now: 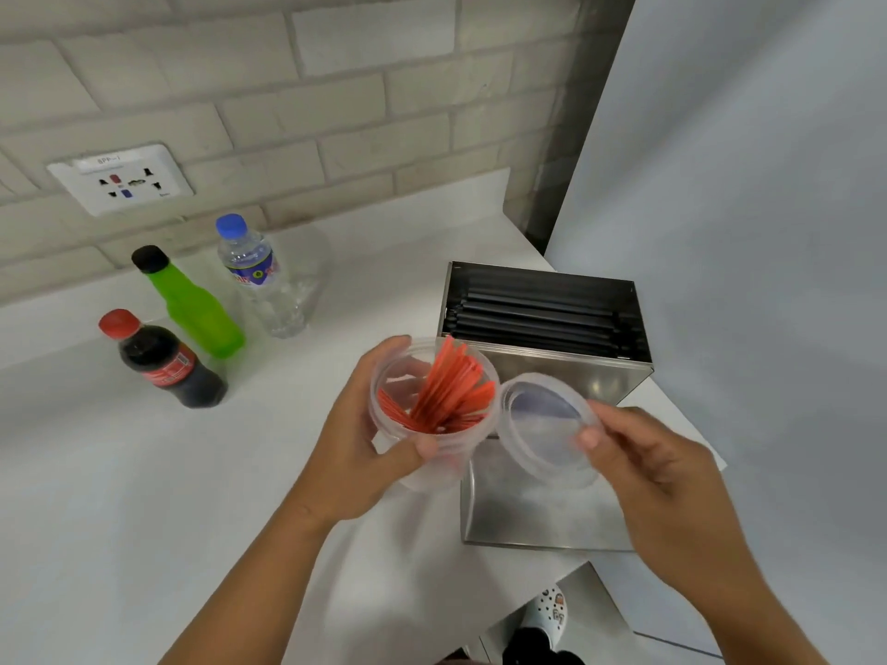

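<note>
My left hand grips a clear plastic jar from its left side, thumb on the near rim, and holds it above the white counter. Several flat red sticks stand inside the jar, which has no lid on. My right hand pinches the jar's clear round lid at its right edge and holds it tilted just right of the jar's mouth. Behind both stands a steel box, open at the top, with several black straws lying inside.
Three bottles stand at the left of the counter: a cola bottle with a red cap, a green bottle with a black cap and a clear water bottle with a blue cap. A wall socket sits on the brick wall. A grey panel rises at right.
</note>
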A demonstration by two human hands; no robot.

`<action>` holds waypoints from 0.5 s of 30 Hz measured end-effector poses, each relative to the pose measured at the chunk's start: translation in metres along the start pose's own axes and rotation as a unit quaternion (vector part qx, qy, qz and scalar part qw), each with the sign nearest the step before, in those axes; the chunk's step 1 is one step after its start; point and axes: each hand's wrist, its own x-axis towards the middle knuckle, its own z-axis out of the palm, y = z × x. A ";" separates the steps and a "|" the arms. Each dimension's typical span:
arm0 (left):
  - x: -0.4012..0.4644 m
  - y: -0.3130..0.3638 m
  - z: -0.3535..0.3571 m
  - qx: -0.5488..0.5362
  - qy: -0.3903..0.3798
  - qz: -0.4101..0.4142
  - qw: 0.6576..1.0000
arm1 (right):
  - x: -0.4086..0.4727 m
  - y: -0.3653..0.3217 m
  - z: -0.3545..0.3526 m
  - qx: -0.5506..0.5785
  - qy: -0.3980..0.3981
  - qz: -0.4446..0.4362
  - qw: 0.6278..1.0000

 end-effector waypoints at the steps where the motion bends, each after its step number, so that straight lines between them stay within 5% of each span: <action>1: 0.000 0.005 0.008 -0.001 -0.011 0.007 1.000 | -0.001 -0.002 -0.002 -0.008 0.018 -0.016 1.000; 6: 0.002 0.013 0.040 0.013 -0.083 0.010 0.996 | -0.005 -0.010 -0.001 -0.023 0.061 -0.058 0.996; 15: -0.006 -0.007 0.062 -0.050 -0.113 -0.103 0.987 | -0.011 0.003 0.006 -0.014 -0.006 -0.010 1.000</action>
